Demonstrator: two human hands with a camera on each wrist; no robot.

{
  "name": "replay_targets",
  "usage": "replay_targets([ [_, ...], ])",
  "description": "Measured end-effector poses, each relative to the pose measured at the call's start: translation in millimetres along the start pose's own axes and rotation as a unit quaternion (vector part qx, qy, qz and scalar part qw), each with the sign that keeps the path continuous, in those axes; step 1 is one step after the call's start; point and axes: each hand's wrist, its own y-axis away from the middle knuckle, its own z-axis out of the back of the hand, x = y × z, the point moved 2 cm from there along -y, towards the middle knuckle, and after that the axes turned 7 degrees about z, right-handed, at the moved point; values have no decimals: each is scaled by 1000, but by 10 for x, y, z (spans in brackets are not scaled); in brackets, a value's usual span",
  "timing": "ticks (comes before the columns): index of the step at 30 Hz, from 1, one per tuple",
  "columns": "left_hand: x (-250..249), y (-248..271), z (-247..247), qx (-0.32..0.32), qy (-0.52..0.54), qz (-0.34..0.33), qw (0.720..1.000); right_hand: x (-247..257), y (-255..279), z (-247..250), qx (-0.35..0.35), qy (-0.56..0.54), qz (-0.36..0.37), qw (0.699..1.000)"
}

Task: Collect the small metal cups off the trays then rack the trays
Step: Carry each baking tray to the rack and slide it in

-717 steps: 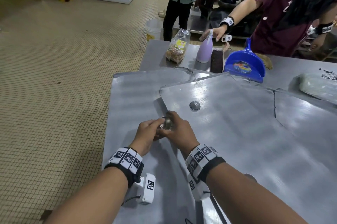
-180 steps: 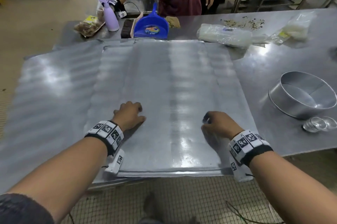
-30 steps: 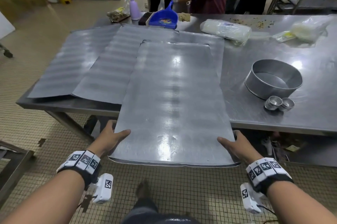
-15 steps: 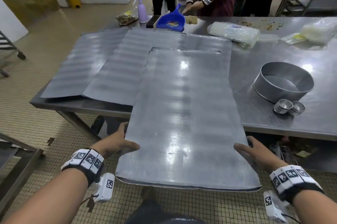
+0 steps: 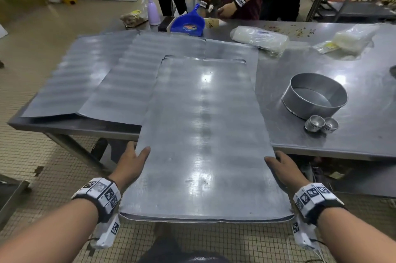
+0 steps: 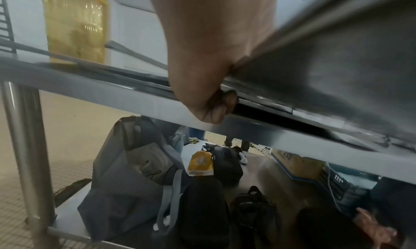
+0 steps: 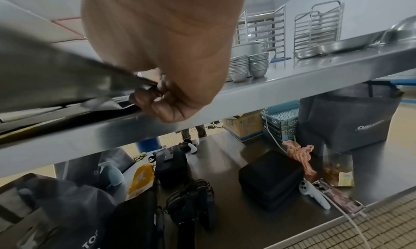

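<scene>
I hold a flat metal tray (image 5: 203, 145) by its long sides, its near end hanging off the table edge. My left hand (image 5: 132, 164) grips the left rim, thumb on top and fingers curled underneath (image 6: 216, 107). My right hand (image 5: 282, 168) grips the right rim the same way, fingers hooked below (image 7: 157, 103). Two more trays (image 5: 128, 82) (image 5: 70, 82) lie overlapped on the table's left part. Two stacks of small metal cups (image 5: 321, 123) (image 7: 249, 66) stand on the table to the right, beside a round metal pan (image 5: 315, 95).
A blue dustpan (image 5: 188, 25), a purple spray bottle (image 5: 153, 10) and plastic bags (image 5: 259, 37) lie at the table's far side, where several people stand. Bags (image 6: 135, 178) fill the shelf under the table. Wire racks (image 7: 317, 25) stand beyond the cups.
Six seconds ago the tray lay flat on the table under my hands; over the last second I have drawn it further toward me off the table edge.
</scene>
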Motion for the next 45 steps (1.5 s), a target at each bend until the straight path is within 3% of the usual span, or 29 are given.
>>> replay_targets([
  [2, 23, -28, 33, -12, 2, -3, 1000, 72, 13, -21, -31, 14, 2, 999],
  [4, 57, -71, 79, -12, 13, -3, 1000, 123, -13, 8, -47, 87, 50, 994],
  [6, 65, -124, 124, -7, 11, -7, 1000, 131, -88, 54, -36, 196, 116, 973],
  [10, -9, -207, 176, -24, -22, 1, 999, 77, -202, 73, -7, 303, 127, 944],
  [15, 27, -236, 112, -67, -31, -16, 997, 138, -136, -8, -54, 179, 45, 981],
  [23, 66, -246, 120, -94, -58, -46, 993, 245, -23, -12, -84, 165, 60, 981],
  [28, 19, -219, 154, -108, 3, -74, 991, 445, -38, 55, -110, 157, 72, 979],
  [36, -348, -247, 505, -136, 41, -119, 983, 1073, -193, 98, -124, 123, 126, 977],
  [45, -726, -614, 1280, -219, 38, -161, 962, 2101, -486, -160, -127, 108, 200, 965],
])
